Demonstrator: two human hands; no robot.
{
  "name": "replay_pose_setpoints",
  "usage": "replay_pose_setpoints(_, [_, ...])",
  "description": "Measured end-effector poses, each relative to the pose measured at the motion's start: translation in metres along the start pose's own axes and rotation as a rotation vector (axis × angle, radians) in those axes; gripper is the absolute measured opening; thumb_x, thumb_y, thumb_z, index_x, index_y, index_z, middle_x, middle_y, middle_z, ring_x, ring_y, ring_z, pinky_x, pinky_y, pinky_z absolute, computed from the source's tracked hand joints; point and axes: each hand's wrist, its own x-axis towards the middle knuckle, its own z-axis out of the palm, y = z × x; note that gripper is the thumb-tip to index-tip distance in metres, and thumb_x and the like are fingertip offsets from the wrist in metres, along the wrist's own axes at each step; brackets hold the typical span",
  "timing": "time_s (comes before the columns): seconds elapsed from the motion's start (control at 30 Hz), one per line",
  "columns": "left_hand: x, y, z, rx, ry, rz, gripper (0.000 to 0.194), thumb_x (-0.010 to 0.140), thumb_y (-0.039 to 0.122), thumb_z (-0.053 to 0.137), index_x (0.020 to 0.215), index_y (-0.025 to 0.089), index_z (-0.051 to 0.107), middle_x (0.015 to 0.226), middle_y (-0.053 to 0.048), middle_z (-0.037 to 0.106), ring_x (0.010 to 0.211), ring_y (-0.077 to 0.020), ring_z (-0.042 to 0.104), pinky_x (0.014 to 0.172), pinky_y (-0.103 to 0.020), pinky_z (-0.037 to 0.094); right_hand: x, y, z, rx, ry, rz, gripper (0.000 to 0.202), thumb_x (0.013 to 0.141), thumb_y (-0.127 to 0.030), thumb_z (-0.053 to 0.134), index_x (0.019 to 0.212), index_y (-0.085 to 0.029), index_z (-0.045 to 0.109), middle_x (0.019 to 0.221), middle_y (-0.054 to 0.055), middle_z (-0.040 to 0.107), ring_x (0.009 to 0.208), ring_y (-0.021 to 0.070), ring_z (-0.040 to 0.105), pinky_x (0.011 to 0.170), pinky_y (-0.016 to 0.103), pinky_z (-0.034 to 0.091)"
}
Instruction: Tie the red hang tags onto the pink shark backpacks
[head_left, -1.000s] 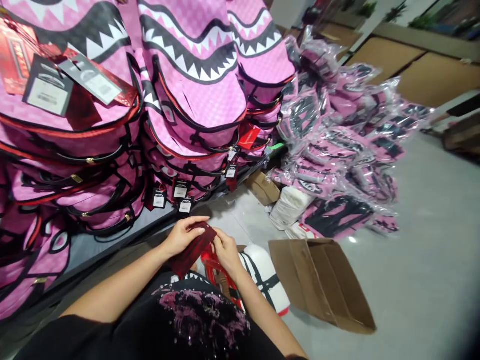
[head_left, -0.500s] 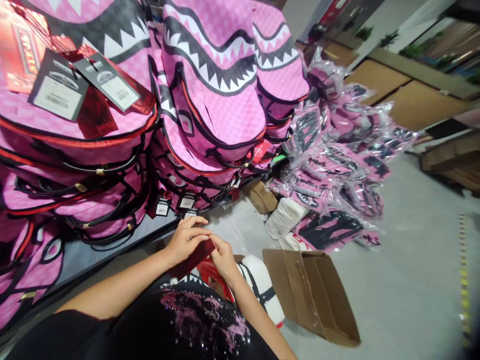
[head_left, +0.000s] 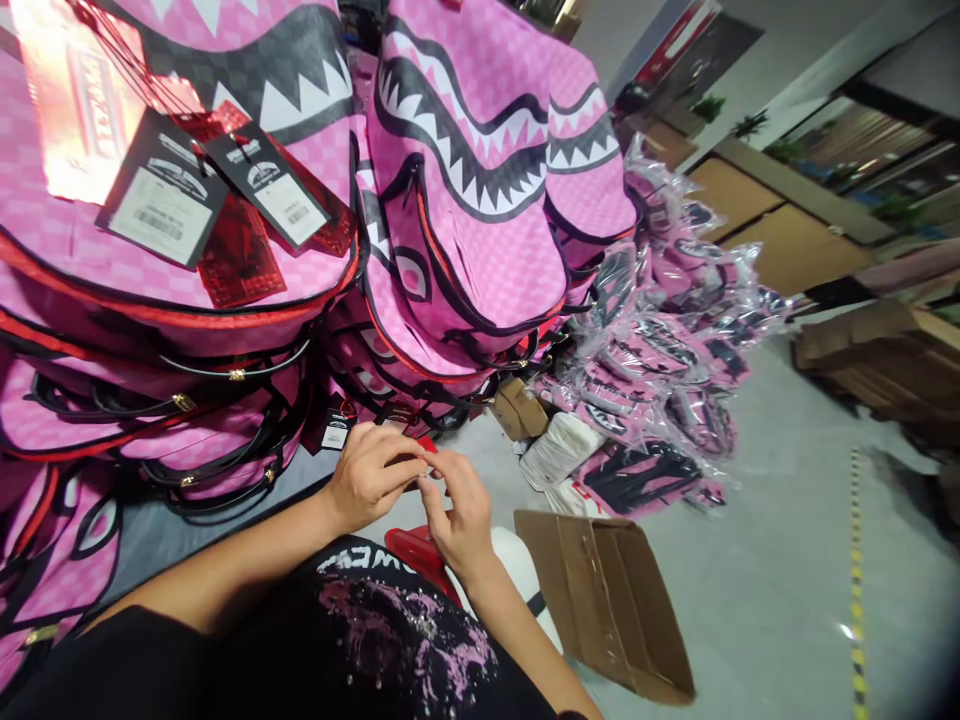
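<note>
The left hand and the right hand meet at the fingertips, just out from the near edge of the tabletop. Both sets of fingers are curled in, the tips nearly touching, so the grip is narrow; a small red piece shows just beyond the tips, but I cannot tell whether either hand has hold of it or whether it lies behind them. As for progress, pink bags stand piled along the tabletop, and the pile toward its left end carries black tags and red foil tags on its uppermost bag. Another, a hanging tag, shows at the near edge, close to the left hand. Those tags look already in place; no such tags are plain on the front of the uppermost bag in the middle pile. The fine work at the fingertips seems unfinished, judging by how closely the hands meet. Right of the near edge, plastic-wrapped bags lie heaped on the floor, with an open cardboard box nearer the person.
</note>
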Motion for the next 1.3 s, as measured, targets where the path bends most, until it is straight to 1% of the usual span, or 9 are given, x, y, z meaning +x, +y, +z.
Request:
replay_pose_setpoints(0.1, [0.008,-0.007,-0.003,-0.108,-0.015,0.046,0.016,0.087,0.015,0.056,0.097,0.021,0.067,0.091,-0.003,0.072,0.091,-0.0170,0.063,0.087,-0.034,0.041,0.007,-0.005,0.003,-0.074,0.082,-0.018,0.027,0.090,-0.019,0.055,0.117,-0.021,0.058,0.100,0.009,0.064,0.091,0.0212,0.060,0.075,0.036,0.051])
replay_pose_setpoints(0.23, [0.020,-0.010,-0.001,-0.125,-0.054,0.019,0.017,0.089,0.014,0.049,0.085,0.017,0.065,0.074,-0.003,0.067,0.078,-0.0171,0.061,0.078,-0.034,0.043,0.021,-0.010,0.001,-0.072,0.073,-0.073,0.016,0.090,-0.014,0.056,0.104,-0.021,0.060,0.086,0.005,0.063,0.078,0.0166,0.059,0.068,0.030,0.050])
replay_pose_setpoints(0.5, [0.023,0.000,0.018,-0.525,-0.041,-0.410,0.004,0.086,0.018,0.061,0.083,0.018,0.064,0.077,0.000,0.067,0.074,-0.0127,0.063,0.070,-0.024,0.048,0.050,-0.008,-0.004,-0.144,0.199,-0.106,0.012,0.091,-0.013,0.052,0.083,-0.020,0.056,0.071,0.001,0.060,0.066,0.0135,0.055,0.064,0.028,0.043])
replay_pose_setpoints(0.6, [0.028,-0.002,0.012,-0.493,-0.051,-0.440,0.013,0.091,0.019,0.056,0.083,0.018,0.067,0.072,0.001,0.068,0.066,-0.0100,0.063,0.066,-0.021,0.048,0.071,0.006,-0.009,-0.019,0.265,0.012,0.018,0.095,-0.020,0.048,0.079,-0.020,0.056,0.069,0.000,0.059,0.064,0.0128,0.056,0.062,0.026,0.044])
replay_pose_setpoints(0.73, [0.063,-0.018,-0.013,-0.191,0.034,-0.485,0.019,0.092,0.022,0.054,0.100,0.019,0.071,0.091,-0.003,0.074,0.074,-0.0127,0.068,0.072,-0.023,0.052,0.112,0.040,-0.011,0.023,0.185,0.175,0.026,0.097,-0.028,0.040,0.105,-0.019,0.063,0.087,0.005,0.068,0.074,0.0161,0.063,0.072,0.030,0.049])
replay_pose_setpoints(0.83, [0.103,-0.031,-0.031,0.072,-0.080,-0.497,0.024,0.092,0.022,0.054,0.109,0.020,0.071,0.106,-0.005,0.074,0.093,-0.0197,0.070,0.084,-0.030,0.053,0.134,0.059,-0.005,-0.190,0.139,0.165,0.031,0.093,-0.030,0.043,0.110,-0.015,0.065,0.104,0.013,0.069,0.094,0.0225,0.064,0.082,0.034,0.047])
replay_pose_setpoints(0.97, [0.144,-0.040,-0.037,0.238,-0.356,-0.551,0.028,0.090,0.021,0.053,0.110,0.023,0.072,0.107,-0.005,0.074,0.099,-0.0252,0.069,0.085,-0.036,0.053,0.143,0.067,0.000,-0.205,0.074,0.201,0.028,0.092,-0.027,0.043,0.102,-0.016,0.067,0.097,0.011,0.072,0.085,0.0211,0.066,0.075,0.030,0.047])
replay_pose_setpoints(1.13, [0.167,-0.052,-0.030,0.240,-0.492,-0.556,0.031,0.088,0.018,0.050,0.107,0.025,0.073,0.109,-0.004,0.074,0.105,-0.0256,0.067,0.084,-0.035,0.052,0.143,0.074,-0.004,-0.077,0.069,0.186,0.028,0.091,-0.024,0.043,0.104,-0.020,0.068,0.097,0.006,0.073,0.080,0.0177,0.067,0.074,0.027,0.047])
replay_pose_setpoints(1.3, [0.186,-0.065,-0.010,0.133,-0.585,-0.524,0.027,0.084,0.019,0.052,0.099,0.022,0.075,0.099,-0.004,0.075,0.095,-0.0224,0.068,0.077,-0.030,0.049,0.148,0.075,-0.005,-0.290,-0.007,0.166,0.025,0.093,-0.027,0.048,0.104,-0.019,0.069,0.096,0.008,0.073,0.084,0.0184,0.066,0.072,0.026,0.044])
